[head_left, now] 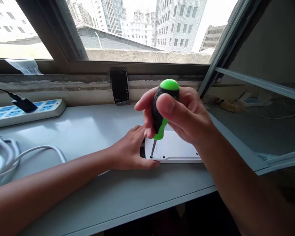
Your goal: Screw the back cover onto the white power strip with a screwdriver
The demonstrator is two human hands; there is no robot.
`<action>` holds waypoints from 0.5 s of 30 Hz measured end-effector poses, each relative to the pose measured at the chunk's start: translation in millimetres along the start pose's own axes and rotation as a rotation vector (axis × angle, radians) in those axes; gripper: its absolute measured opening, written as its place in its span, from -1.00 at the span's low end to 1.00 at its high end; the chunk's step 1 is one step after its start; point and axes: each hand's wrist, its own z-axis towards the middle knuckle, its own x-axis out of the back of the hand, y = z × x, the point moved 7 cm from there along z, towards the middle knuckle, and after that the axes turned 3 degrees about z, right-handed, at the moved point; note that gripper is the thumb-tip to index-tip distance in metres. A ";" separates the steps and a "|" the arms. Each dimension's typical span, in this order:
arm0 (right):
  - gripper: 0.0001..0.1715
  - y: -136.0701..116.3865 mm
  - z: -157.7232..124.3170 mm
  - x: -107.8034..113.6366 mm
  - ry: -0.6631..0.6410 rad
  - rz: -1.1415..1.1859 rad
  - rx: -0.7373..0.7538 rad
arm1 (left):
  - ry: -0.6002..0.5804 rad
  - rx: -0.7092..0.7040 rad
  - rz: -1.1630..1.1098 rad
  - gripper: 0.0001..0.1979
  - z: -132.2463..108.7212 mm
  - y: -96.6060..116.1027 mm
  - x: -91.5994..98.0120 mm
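Your right hand [186,118] is closed firmly around a green-and-black screwdriver [163,105], fingers and thumb wrapped on the grip, shaft pointing down; its tip meets a small dark hole at the left end of a white plastic casing [174,147], which lies flat on the surface [88,131]; your left hand [130,149] is cupped around that same end of the casing, holding its edge; left of the casing lie a looped white cable [5,157] and a white power strip [27,113] with a black plug [24,105] in it; behind the casing, a phone [121,87] leans upright against the wall below the window [64,87].
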 end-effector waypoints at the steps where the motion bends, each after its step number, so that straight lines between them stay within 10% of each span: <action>1: -0.65 -2.1 -0.7 0.1 0.035 -0.040 0.025 | 0.000 0.002 0.003 -0.16 0.1 0.3 -0.1; 15: -0.51 -12.1 1.7 12.6 0.200 0.008 0.126 | 0.026 0.041 0.003 -0.07 -1.4 -7.1 -4.9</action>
